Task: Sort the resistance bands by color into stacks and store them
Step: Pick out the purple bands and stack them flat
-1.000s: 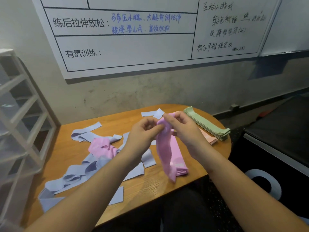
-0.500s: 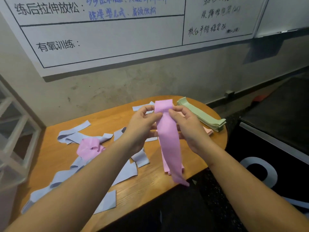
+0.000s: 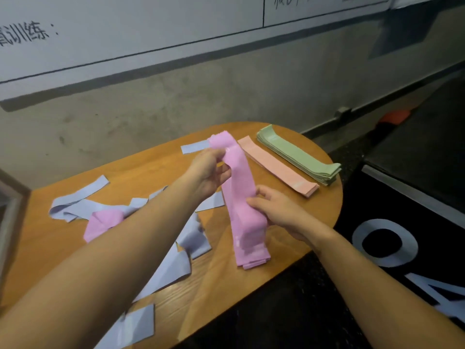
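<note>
Green stack (image 3: 299,154) and peach stack (image 3: 276,166) look done; both hands, left hand (image 3: 210,172) and right hand (image 3: 274,210), pinch a pink band (image 3: 241,197), while lavender bands (image 3: 176,260) remain scattered on the worktop (image 3: 151,167).

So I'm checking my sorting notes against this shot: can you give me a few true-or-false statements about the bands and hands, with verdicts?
1. Both hands hold a pink band. True: left hand near its top, right hand lower.
2. The green stack lies left of the peach stack. False: it lies right of it.
3. Another pink band lies among the blue bands. True.
4. The blue bands are neatly stacked. False: they lie scattered on the table.
</note>
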